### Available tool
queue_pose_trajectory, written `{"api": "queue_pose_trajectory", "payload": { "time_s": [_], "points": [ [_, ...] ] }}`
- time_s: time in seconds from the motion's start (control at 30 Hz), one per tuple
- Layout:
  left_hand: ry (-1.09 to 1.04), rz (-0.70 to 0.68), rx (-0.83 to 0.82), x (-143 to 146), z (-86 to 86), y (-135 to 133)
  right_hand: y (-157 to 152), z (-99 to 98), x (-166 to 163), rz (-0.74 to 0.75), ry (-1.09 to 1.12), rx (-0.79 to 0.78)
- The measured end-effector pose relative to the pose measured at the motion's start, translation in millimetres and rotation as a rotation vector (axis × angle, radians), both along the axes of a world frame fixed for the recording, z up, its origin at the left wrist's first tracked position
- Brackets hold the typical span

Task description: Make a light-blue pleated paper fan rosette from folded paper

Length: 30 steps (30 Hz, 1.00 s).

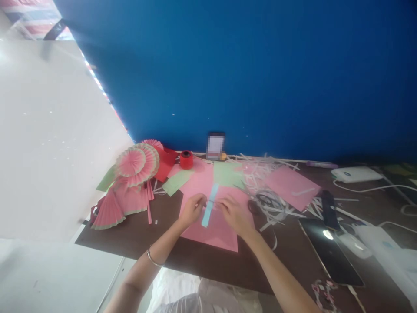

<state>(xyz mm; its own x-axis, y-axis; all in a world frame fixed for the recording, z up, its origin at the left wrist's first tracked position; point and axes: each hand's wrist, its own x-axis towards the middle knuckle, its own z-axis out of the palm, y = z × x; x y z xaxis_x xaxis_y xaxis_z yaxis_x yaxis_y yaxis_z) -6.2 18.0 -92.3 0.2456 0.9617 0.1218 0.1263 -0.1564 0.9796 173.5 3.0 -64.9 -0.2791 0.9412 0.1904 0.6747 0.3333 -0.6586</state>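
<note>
A narrow light-blue paper strip lies lengthwise over pink paper; it looks like a folded stack. Across its middle runs a thin dark strand, perhaps thread or wire. My left hand pinches near the strand's left end, close beside the strip. On the other side, my right hand has its fingers drawn together at the strand's right end. The fingertips are slightly blurred.
Pleated pink-and-green paper fans stand at the left by a red tape roll. To the right are white paper scraps, coiled wire, a pink sheet, a tablet and a mouse. A blue wall rises behind.
</note>
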Motion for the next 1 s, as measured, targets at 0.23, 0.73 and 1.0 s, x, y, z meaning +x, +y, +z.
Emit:
{"api": "queue_pose_trajectory", "payload": {
  "time_s": [0.23,0.73,1.0],
  "points": [
    [-0.496,-0.093,-0.38,4.5,-10.7,6.2,7.4,-8.4,0.3,0.079,-0.038,0.075],
    [-0.828,-0.056,-0.55,5.2,-23.2,10.4,4.1,-8.6,-3.6,0.135,-0.086,0.087],
    [-0.472,-0.142,-0.472,-3.2,-8.1,11.2,-6.4,-4.6,-7.2,0.041,-0.051,0.057]
  ]
}}
